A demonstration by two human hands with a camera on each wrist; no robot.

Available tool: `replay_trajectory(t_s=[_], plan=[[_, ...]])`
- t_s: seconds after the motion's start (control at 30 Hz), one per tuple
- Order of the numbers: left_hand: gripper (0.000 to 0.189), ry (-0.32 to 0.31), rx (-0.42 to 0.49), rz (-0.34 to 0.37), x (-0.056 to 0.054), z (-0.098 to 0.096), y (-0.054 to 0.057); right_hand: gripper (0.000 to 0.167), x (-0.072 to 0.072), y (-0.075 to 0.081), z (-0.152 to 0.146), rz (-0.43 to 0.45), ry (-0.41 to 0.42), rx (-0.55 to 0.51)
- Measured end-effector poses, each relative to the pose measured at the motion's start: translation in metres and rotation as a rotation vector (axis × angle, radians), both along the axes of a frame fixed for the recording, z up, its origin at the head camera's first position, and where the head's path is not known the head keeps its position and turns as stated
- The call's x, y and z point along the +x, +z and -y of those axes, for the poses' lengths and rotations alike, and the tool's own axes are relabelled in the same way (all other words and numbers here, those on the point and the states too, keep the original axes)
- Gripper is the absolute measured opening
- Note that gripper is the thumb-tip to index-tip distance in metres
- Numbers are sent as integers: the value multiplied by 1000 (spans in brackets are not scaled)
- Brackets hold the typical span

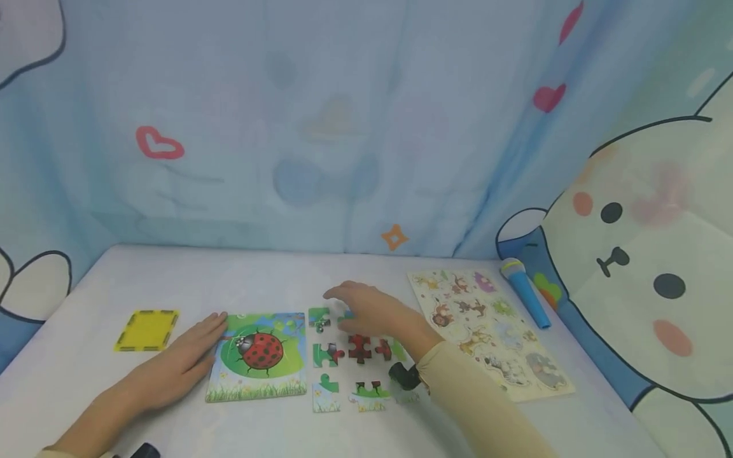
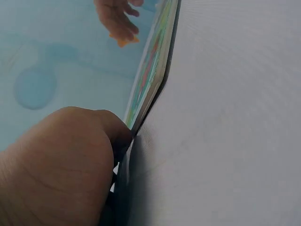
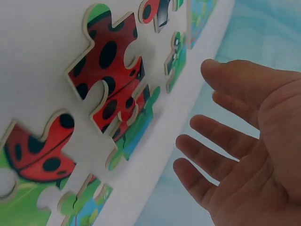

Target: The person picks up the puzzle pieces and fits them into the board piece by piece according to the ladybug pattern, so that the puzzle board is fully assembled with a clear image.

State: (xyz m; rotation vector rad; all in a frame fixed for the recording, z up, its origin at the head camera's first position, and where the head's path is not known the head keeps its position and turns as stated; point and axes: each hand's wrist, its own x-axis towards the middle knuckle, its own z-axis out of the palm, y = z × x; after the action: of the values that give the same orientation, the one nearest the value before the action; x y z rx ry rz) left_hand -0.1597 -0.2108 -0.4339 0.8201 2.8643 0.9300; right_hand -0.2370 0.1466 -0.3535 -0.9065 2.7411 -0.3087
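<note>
A square ladybug picture board lies flat on the white table. Along its left edge rests my left hand, fingers extended; the left wrist view has the thumb against the board's side. To the right of the board, loose jigsaw pieces are spread in rough rows. Above the upper ones hovers my right hand, its fingers loosely bent and apart, holding nothing. Beneath it, a red spotted centre piece lies close to a red-and-blue top piece. Some pieces are partly hidden by the right hand and wrist in the head view.
A yellow square frame tile lies left of my left hand. On the right are a pale animal puzzle board and a blue toy microphone. A printed blue curtain hangs behind the table.
</note>
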Motion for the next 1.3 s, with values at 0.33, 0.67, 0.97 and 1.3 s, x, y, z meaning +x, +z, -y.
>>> replay_trajectory(t_s=[0.33,0.67,0.97,1.3], plan=[[54,-8,-22,-81,-1,2,-7,47,-14,-20,30,-28,8,168],[55,26,-28,-80,-1,0,-6,33,-14,-23,32,-88,-49,180],[55,32,-37,-65,0,0,-12,25,-4,-22,56,-72,76,43],[56,24,-38,-65,-4,0,-8,22,-2,-22,99,-157,264,130]])
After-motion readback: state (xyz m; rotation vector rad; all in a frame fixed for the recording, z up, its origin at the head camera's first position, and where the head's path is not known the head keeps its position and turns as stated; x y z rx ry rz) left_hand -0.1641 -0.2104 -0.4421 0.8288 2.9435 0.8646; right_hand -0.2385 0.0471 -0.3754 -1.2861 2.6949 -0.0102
